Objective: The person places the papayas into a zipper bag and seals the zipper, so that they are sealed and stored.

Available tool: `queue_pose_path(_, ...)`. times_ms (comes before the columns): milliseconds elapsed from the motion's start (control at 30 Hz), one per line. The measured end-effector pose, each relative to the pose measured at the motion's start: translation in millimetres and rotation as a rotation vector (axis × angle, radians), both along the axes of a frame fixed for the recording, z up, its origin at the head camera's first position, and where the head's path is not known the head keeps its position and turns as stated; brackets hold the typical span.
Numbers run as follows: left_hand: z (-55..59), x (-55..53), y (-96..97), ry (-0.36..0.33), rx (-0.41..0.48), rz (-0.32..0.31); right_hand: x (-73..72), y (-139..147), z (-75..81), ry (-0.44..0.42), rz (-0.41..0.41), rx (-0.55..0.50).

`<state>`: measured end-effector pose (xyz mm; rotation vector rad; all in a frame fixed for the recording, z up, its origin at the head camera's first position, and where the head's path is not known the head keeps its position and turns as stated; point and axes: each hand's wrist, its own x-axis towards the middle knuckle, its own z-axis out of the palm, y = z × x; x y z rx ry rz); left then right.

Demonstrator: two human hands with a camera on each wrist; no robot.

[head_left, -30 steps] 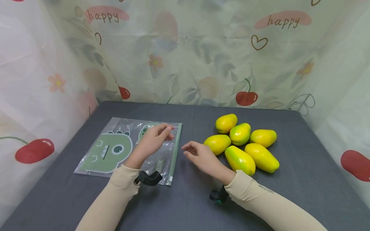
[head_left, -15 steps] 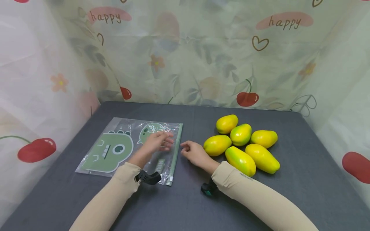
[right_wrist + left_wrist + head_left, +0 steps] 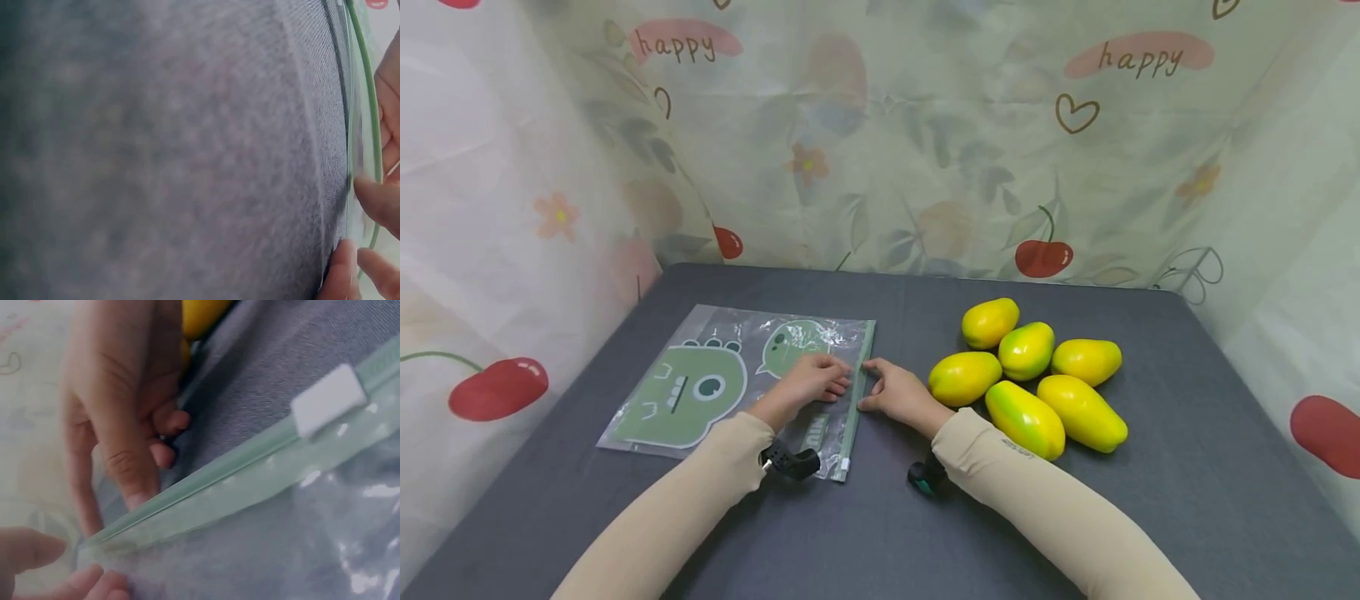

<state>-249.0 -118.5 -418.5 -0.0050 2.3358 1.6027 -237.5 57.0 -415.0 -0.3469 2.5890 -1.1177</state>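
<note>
A clear slider zip bag (image 3: 775,367) with green cartoon monsters lies flat on the table's left half, its green zip strip (image 3: 206,487) facing right. My left hand (image 3: 808,382) is over the bag beside that strip, fingers loosely bent. In the left wrist view its thumb and fingertips are apart near the strip's far end. From the other side my right hand (image 3: 904,393) meets the strip, thumb and index finger spread along the edge. The right thumb (image 3: 128,469) reaches the strip in the left wrist view. The white slider (image 3: 328,400) sits at the strip's near end.
Several yellow-green mango-like fruits (image 3: 1026,417) lie grouped right of my right hand, the nearest close to the wrist. The dark grey cloth-covered table (image 3: 850,542) ends at a printed curtain (image 3: 887,167) behind and at both sides.
My right hand has moved left, away from the fruits to the bag's zip edge. My left hand has come down closer to the strip. Bag and fruits stay put.
</note>
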Motion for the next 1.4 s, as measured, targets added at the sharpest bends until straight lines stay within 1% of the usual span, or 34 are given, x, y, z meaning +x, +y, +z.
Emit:
queue_pose_path(200, 1.6, 0.1, 8.6, 0.019, -0.087, 0.008, 1.4, -1.8, 3.0, 0.007, 0.010, 0.043)
queue_pose_path(433, 4.1, -0.3, 13.9, 0.047, -0.226, 0.008, 2.7, -3.4, 7.4, 0.002, 0.005, 0.058)
queue_pose_path(633, 5.1, -1.0, 16.6, 0.065, -0.308, 0.016, 1.7, -3.7, 6.8, 0.008, 0.003, 0.080)
queue_pose_path(733, 5.9, -0.9, 17.7, 0.071, -0.330, 0.020, 1.1, -3.6, 6.5, 0.009, 0.007, 0.079)
queue_pose_path(867, 5.9, -1.4, 18.2, 0.073, -0.334, 0.024, 0.9, -3.1, 6.2, 0.000, 0.012, 0.065)
queue_pose_path(1133, 5.1, -4.1, 15.6, 0.068, -0.289, 0.038, 1.4, -5.0, 8.5, -0.014, 0.015, 0.060)
queue_pose_path(1333, 10.9, -3.3, 12.2, 0.040, -0.243, 0.034, 2.5, -6.3, 8.6, -0.017, 0.011, 0.076)
queue_pose_path(1400, 14.3, -2.7, 10.7, 0.043, -0.250, 0.022, 3.6, -6.4, 9.3, -0.018, 0.010, 0.081)
